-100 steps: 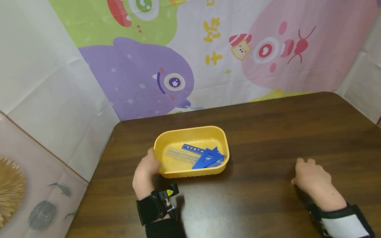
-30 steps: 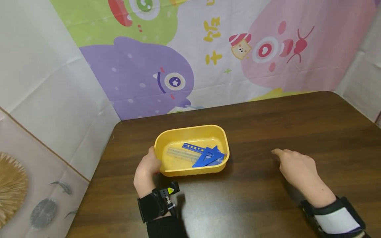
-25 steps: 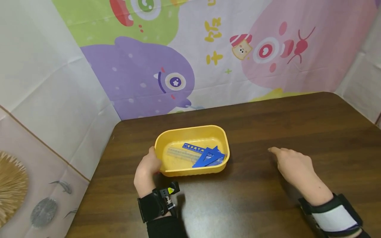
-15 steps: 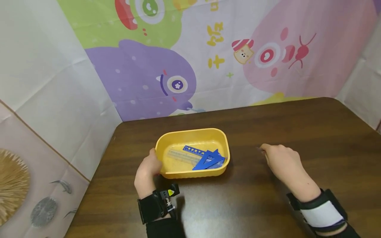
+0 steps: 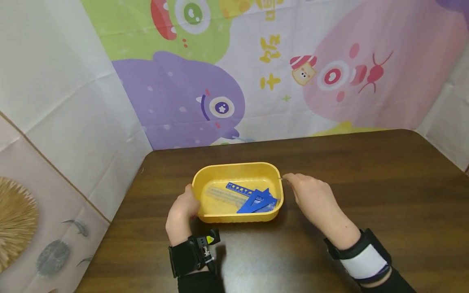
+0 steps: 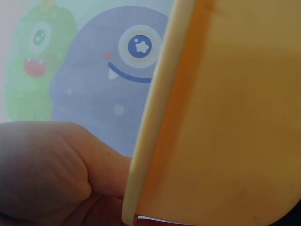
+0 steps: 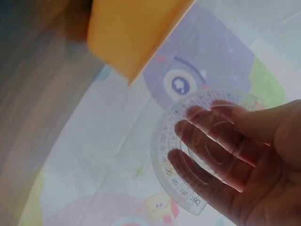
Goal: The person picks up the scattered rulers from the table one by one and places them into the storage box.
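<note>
A yellow plastic basin (image 5: 234, 218) stands on the table, and my left hand (image 5: 182, 209) grips its left end, thumb at the rim. In the left wrist view the thumb presses against the basin's wall (image 6: 225, 108). Inside lie a blue set square (image 5: 253, 202), a blue ruler (image 5: 239, 188) and a clear ruler (image 5: 224, 195). My right hand (image 5: 316, 199) is at the basin's right rim. The right wrist view shows it pinching a clear protractor (image 7: 164, 155) between thumb and fingers, the fingers spread behind the plastic.
The brown wooden table (image 5: 384, 183) stretches to the right of the basin. Behind it hangs a cartoon-printed cloth (image 5: 264, 114), with white sheeting (image 5: 84, 93) along the left side.
My right hand has moved left across the table from the far right to the basin's right rim, the protractor coming into view. The left hand has kept its grip on the basin.
</note>
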Available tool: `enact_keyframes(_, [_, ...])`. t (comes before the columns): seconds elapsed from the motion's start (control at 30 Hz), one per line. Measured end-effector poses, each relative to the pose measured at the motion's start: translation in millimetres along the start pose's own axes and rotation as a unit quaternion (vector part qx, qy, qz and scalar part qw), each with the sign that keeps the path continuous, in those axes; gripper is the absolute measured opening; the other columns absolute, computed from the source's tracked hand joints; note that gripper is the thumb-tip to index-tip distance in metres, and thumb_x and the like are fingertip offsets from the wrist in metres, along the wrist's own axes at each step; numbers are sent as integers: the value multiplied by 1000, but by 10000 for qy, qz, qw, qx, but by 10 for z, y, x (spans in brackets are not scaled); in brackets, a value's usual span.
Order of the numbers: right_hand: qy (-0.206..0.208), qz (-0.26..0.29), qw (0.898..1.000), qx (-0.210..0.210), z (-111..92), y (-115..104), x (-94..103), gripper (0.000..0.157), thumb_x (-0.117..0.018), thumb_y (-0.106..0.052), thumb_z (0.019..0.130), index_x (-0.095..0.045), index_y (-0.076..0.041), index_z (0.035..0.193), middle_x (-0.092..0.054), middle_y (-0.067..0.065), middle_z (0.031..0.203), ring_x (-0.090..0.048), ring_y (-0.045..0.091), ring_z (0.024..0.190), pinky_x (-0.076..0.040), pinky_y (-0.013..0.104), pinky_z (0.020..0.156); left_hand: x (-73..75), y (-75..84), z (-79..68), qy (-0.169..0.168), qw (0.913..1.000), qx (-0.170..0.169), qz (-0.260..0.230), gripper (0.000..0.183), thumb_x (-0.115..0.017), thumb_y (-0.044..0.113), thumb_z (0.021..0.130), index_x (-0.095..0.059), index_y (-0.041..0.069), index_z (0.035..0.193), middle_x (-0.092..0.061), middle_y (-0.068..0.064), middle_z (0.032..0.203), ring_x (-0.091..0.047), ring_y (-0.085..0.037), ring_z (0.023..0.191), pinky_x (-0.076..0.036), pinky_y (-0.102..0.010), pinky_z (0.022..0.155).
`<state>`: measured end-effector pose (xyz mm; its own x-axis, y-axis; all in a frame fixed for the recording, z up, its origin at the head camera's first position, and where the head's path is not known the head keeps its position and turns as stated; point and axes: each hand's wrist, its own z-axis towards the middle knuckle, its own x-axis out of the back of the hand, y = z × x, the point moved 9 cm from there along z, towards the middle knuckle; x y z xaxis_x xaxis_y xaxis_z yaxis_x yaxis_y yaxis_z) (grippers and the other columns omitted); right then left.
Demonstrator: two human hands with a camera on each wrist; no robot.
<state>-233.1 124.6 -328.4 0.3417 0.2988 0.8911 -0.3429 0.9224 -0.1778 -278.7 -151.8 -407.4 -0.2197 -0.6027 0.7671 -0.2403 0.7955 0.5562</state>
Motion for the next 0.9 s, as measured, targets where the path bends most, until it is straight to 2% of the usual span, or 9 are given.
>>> enact_keyframes(0.23, [93, -126, 9975, 690, 9, -318, -103, 35, -70, 2, 73, -63, -5, 107, -66, 10, 101, -62, 25, 94, -47, 40, 84, -5, -15, 0, 31, 10000, 13, 38, 59, -40, -1, 85, -17, -4, 139, -48, -13, 74, -46, -22, 56, -37, -28, 51])
enact_keyframes(0.43, [318, -297, 9889, 1418, -31, -590, -226, 33, -69, 0, 74, -63, -9, 105, -65, 4, 100, -60, 21, 94, -45, 39, 88, 20, -18, -19, 80, 10000, -8, 38, 57, -40, -1, 84, -18, -4, 137, -48, -13, 75, -46, -22, 57, -37, -28, 51])
enact_keyframes(0.7, [163, -430, 9831, 1770, -57, -755, -425, 30, -70, -7, 74, -68, -14, 103, -67, 0, 99, -60, 18, 97, -40, 41, 95, -2, -25, -26, -1, 10000, 44, -80, 60, -40, 0, 86, -14, -4, 140, -46, -12, 71, -43, -21, 54, -36, -27, 50])
enact_keyframes(0.9, [143, -535, 9811, 1852, -103, -781, -551, 29, -67, -4, 73, -71, -16, 99, -68, -3, 97, -61, 18, 96, -41, 40, 94, -4, -18, -20, 14, 10000, 31, -91, 60, -39, 0, 86, -14, -4, 140, -46, -12, 73, -44, -21, 55, -36, -28, 51])
